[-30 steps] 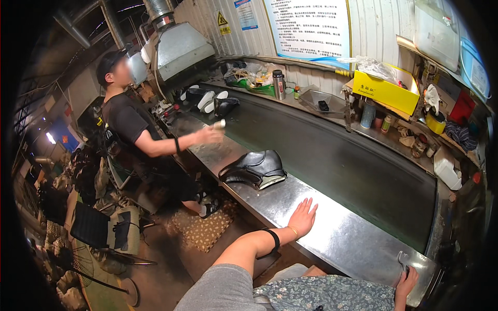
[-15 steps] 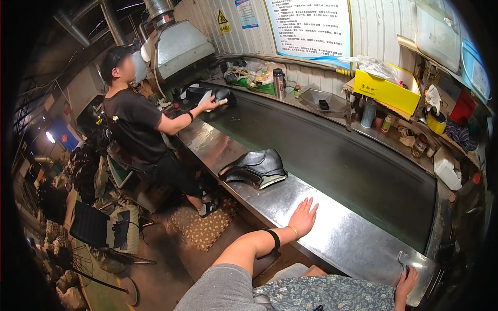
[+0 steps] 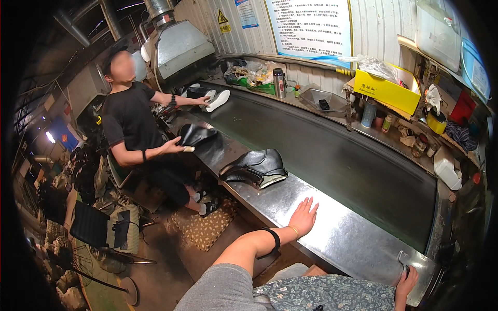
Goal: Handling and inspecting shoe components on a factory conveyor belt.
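Observation:
My left hand (image 3: 303, 217) lies flat on the shiny metal ledge (image 3: 337, 236), fingers spread, holding nothing. At the lower right my right hand (image 3: 407, 282) is closed at the ledge's end; a small grey shape shows at its fingertips, and I cannot tell whether it is held or a reflection. Beyond my left hand, a black leather shoe upper (image 3: 253, 168) with a pale underside rests on its side on the ledge. Farther along, a co-worker (image 3: 132, 114) holds another black shoe upper (image 3: 199, 137), the other hand at a white sole (image 3: 218, 101) over the belt.
A dark conveyor belt (image 3: 332, 150) runs alongside the ledge, under a metal hood (image 3: 181, 46) at its far end. The back shelf carries a thermos (image 3: 279, 83), a metal tray (image 3: 327, 98), a yellow box (image 3: 386, 88) and a white jug (image 3: 447, 168). A chair (image 3: 91, 225) stands at left.
The co-worker has turned toward me, bringing a black upper to the ledge's near side while the other arm stretches to the white sole. My hands and the nearby upper have stayed put.

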The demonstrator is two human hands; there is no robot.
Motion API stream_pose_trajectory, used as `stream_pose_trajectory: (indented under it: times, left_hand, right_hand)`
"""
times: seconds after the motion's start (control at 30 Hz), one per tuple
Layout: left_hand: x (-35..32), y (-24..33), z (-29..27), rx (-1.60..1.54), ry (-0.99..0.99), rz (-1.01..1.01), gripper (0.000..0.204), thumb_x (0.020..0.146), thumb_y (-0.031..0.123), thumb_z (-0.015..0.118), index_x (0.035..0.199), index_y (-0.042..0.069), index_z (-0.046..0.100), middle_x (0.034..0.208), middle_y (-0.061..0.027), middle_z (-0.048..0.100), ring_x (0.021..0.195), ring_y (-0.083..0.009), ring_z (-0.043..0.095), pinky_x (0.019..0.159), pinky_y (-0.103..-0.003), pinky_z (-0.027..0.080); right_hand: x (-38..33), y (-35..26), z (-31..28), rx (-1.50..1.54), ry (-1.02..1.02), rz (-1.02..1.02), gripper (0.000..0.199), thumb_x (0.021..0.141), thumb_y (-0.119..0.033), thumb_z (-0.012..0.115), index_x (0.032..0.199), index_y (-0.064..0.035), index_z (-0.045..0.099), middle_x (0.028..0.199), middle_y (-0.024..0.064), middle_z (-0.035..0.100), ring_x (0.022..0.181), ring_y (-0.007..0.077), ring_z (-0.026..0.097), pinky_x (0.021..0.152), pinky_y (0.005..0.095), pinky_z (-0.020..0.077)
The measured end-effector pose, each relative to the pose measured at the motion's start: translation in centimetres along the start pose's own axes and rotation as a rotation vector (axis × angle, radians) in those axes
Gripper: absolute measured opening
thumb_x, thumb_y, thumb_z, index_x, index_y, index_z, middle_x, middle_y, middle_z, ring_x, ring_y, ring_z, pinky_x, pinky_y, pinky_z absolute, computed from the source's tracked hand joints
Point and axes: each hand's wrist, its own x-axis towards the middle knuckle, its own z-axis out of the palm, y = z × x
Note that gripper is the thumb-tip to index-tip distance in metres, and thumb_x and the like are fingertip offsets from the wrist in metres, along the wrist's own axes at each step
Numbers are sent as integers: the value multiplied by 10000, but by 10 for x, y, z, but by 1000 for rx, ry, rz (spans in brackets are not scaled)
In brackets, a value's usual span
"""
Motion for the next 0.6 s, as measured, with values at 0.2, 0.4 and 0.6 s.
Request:
stream_pose_trajectory:
  times: [0.2,0.4,0.6]
  left_hand:
    - [1,1,-10,6,-59,-2,453,983,224,461,1399,46,483,1502,-246,374,1413,-389,333,1179,-464,250]
    - [-1,1,-10,15,-75,-19,456,983,219,457,1406,49,478,1508,-242,367,1420,-382,324,1183,-459,243]
    - [1,10,-7,16,-113,-51,445,983,197,451,1400,44,481,1504,-238,372,1415,-379,331,1181,-457,254]
  right_hand:
    - [-3,3,5,-14,22,-11,366,957,-244,512,1221,6,546,1221,188,566,1134,408,488,997,482,373]
    - [-4,9,13,-44,28,-51,315,957,-135,522,1223,27,568,1178,217,587,1079,414,514,959,461,410]
    - [2,10,29,54,-85,65,287,974,-82,497,1220,12,612,1050,201,639,923,386,583,830,447,460]
